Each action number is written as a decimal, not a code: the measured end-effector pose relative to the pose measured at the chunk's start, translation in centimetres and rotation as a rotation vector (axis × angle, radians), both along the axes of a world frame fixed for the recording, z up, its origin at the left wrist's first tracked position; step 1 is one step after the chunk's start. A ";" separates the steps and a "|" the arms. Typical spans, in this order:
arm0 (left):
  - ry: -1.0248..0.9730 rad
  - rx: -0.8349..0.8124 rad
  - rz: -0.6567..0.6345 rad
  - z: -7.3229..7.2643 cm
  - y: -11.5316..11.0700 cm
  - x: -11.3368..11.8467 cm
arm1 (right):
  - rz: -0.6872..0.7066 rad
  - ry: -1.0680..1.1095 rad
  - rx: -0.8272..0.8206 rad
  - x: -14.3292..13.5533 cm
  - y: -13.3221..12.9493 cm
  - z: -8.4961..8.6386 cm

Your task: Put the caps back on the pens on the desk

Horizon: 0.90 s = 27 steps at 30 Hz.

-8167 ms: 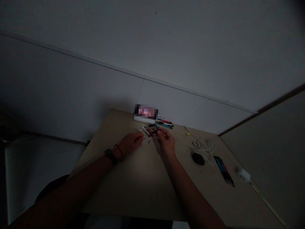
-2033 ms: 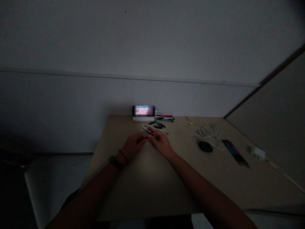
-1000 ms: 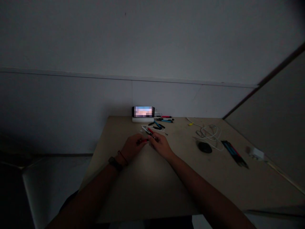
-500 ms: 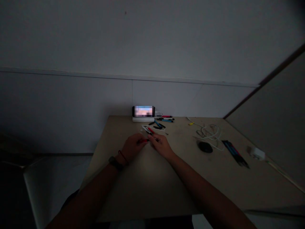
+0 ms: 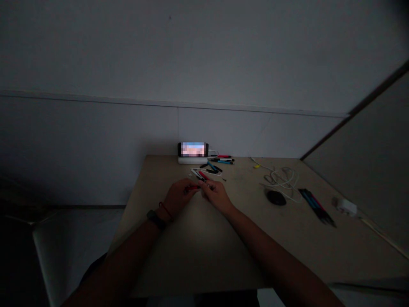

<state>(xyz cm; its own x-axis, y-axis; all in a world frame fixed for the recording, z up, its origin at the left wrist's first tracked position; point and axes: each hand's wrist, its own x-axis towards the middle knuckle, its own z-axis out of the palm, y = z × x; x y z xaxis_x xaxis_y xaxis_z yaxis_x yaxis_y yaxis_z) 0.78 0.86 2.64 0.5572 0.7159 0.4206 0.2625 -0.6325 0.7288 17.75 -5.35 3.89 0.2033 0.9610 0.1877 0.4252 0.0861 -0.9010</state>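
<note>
My left hand is closed on a red and black pen part, which points toward my right hand. My right hand is pinched at the other end of that piece, its fingertips nearly touching the left ones; what it grips is too small and dark to make out. Just beyond the fingers lie a red piece and a white piece. Behind them are several black and blue pen parts and a thin white stick.
A lit phone leans on a white block at the table's back edge, with pens beside it. Rightward are a coiled white cable, a black mouse, a row of pens and a white power adapter.
The whole view has shifted very slightly. Both hands stay together in almost the same place, with the red and black part still in the left.
</note>
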 end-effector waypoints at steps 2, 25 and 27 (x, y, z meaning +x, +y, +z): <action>0.002 0.000 -0.005 0.0 0.0 0.0 | 0.003 0.012 -0.007 -0.1 0.0 0.0; -0.006 -0.027 -0.002 0.1 0.0 -0.1 | -0.018 -0.004 0.043 0.1 0.0 -0.2; -0.003 -0.032 0.003 0.3 -0.1 0.0 | -0.038 -0.003 0.071 0.2 0.1 -0.3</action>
<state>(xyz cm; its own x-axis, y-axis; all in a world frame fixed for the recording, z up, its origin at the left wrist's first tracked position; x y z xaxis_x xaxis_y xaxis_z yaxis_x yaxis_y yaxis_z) 0.74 0.74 2.97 0.5536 0.7309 0.3991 0.2625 -0.6080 0.7493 17.99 -5.24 3.60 0.2382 0.9368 0.2562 0.4323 0.1340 -0.8917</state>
